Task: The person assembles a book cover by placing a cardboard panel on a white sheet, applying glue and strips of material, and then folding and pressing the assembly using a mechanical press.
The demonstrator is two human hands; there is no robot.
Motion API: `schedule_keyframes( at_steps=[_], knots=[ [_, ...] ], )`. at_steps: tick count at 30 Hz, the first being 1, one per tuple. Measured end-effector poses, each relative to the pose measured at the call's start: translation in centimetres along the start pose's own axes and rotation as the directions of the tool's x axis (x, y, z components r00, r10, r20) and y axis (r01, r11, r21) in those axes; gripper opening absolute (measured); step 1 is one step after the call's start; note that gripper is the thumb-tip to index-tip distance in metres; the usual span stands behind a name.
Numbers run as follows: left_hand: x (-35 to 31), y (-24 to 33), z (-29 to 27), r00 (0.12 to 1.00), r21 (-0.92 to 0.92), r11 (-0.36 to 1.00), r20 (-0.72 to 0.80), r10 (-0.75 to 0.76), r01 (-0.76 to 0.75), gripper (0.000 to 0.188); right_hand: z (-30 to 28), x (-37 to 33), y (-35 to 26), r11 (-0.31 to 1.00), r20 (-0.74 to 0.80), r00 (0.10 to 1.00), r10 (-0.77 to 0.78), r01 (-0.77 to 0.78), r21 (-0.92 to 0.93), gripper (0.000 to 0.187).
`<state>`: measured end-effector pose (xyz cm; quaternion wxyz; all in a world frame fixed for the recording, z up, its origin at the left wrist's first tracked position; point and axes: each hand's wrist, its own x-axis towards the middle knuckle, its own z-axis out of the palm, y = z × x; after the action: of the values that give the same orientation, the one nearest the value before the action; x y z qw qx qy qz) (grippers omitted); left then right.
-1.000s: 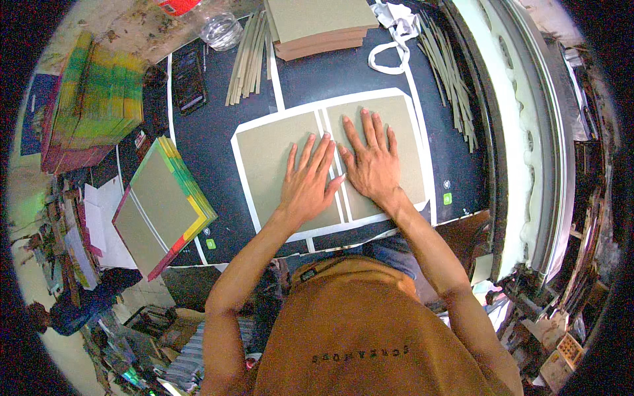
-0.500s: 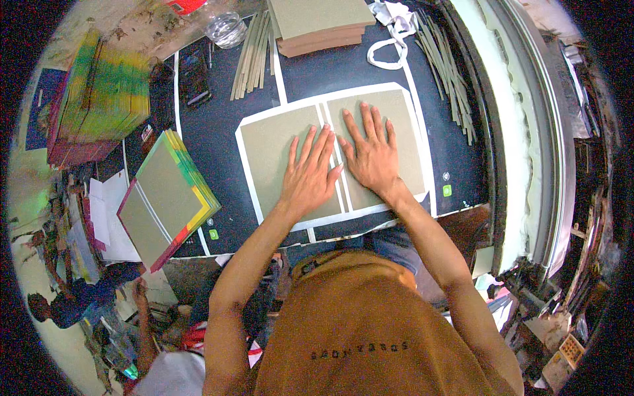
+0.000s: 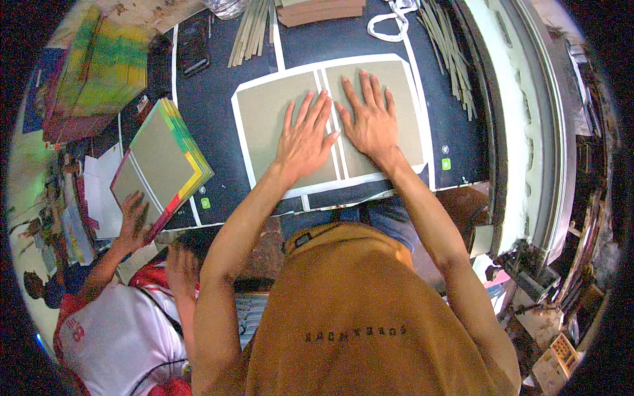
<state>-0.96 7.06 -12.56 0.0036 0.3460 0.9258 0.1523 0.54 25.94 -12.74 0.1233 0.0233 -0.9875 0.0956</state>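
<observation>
A book cover blank lies flat on the dark table in front of me. It has a left grey board (image 3: 259, 125), a right grey board (image 3: 408, 135) and a narrow spine strip between them, on a white sheet (image 3: 242, 142) that shows around the edges. My left hand (image 3: 305, 140) presses palm down on the left board, fingers stretched toward the spine, thumb close to the strip. On the right board rests my right hand (image 3: 371, 125), also flat, with spread fingers. Neither hand grips anything.
To the left, another person's hand (image 3: 134, 221) is at a pile of similar covers (image 3: 158, 162) with coloured edges. Behind it rises a tall stack (image 3: 99, 79). Grey strips (image 3: 251, 33), brown-edged boards (image 3: 320, 13) and a white loop (image 3: 388, 28) lie at the back; a metal machine edge (image 3: 522, 132) borders the right.
The view has shifted, so the table sits higher in it. My hands stay flat on the boards. A person at left has leaned in, a hand now at the pile of covers.
</observation>
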Motion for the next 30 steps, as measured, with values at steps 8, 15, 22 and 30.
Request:
schedule_keyframes(
  at_steps=[8, 15, 22, 30],
  knots=[
    [-2.6, 1.5, -0.3, 0.994, 0.008, 0.996, 0.065, 0.088, -0.089, 0.089, 0.2, -0.8, 0.3, 0.999, 0.021, 1.0, 0.022, -0.023, 0.037, 0.062],
    [-2.8, 1.7, -0.1, 0.996, 0.027, 0.996, 0.033, 0.084, -0.085, 0.087, -1.2, -4.2, -0.5, 0.999, 0.025, 0.999, 0.045, -0.045, 0.015, 0.062],
    [-2.9, 1.6, -0.2, 0.996, 0.002, 0.998, 0.054, 0.069, -0.07, 0.088, -1.4, -4.2, -0.7, 0.999, 0.051, 0.998, 0.04, -0.041, 0.009, 0.064],
    [-2.5, 2.1, -0.8, 0.997, -0.021, 0.999, 0.056, 0.047, -0.046, 0.084, -1.4, -4.1, 0.1, 0.999, 0.084, 0.996, 0.034, -0.037, 0.038, 0.068]
  ],
)
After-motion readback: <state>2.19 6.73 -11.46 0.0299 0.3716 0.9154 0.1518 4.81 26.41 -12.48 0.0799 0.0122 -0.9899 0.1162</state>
